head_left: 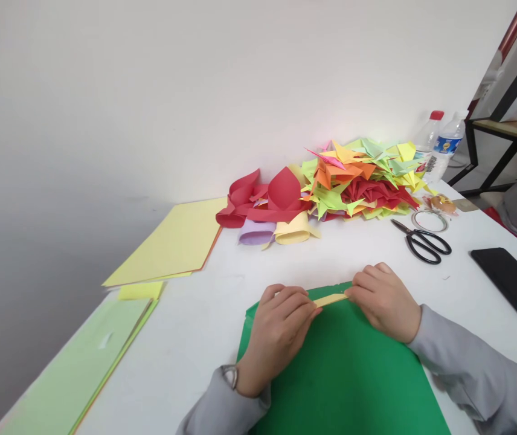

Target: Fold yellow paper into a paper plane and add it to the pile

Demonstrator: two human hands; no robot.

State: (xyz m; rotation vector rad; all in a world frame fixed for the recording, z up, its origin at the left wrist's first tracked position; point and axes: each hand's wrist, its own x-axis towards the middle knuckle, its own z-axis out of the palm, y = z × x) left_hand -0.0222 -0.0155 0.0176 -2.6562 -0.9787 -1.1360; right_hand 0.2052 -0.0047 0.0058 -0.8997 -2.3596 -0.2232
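Observation:
A narrow strip of folded pale-yellow paper [331, 300] stretches between my two hands, above a large green sheet [353, 374]. My left hand [281, 329] pinches its left end, with the fingers closed over it. At the other end, my right hand [383, 302] grips the strip between thumb and fingers. Most of the strip's left part is hidden behind my left fingers. The green sheet lies flat on the white table under both hands, its upper left corner slightly creased.
Black-handled scissors [424, 241], a tape roll [429, 221] and a black phone-like slab [514, 290] lie to the right. Folded colored paper shapes [358, 181] pile against the wall, beside red paper curls [281, 193]. Yellow sheets [172, 241] and green sheets [81, 356] lie left; bottles [446, 145] stand behind.

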